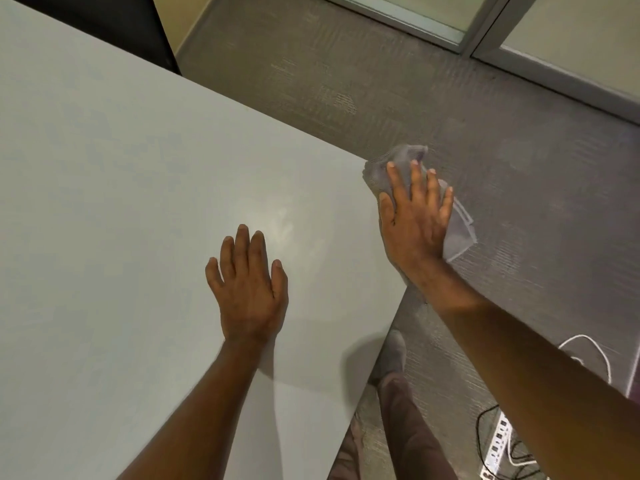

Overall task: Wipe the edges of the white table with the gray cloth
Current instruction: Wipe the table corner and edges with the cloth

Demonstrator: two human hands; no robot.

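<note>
On the smooth white rectangular table (pixel 104 202), the left hand (pixel 247 289) lies flat near the right edge, fingers spread, holding nothing. At the table's far right corner the right hand (pixel 414 220) presses straight fingers onto the thin gray fabric cloth (pixel 459 230), which droops past the edge. It looks light and limp, likely best pinned under the palm.

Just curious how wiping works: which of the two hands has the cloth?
The right hand, pressing the gray cloth at the corner of the white table; the left hand rests flat on bare tabletop.
</note>
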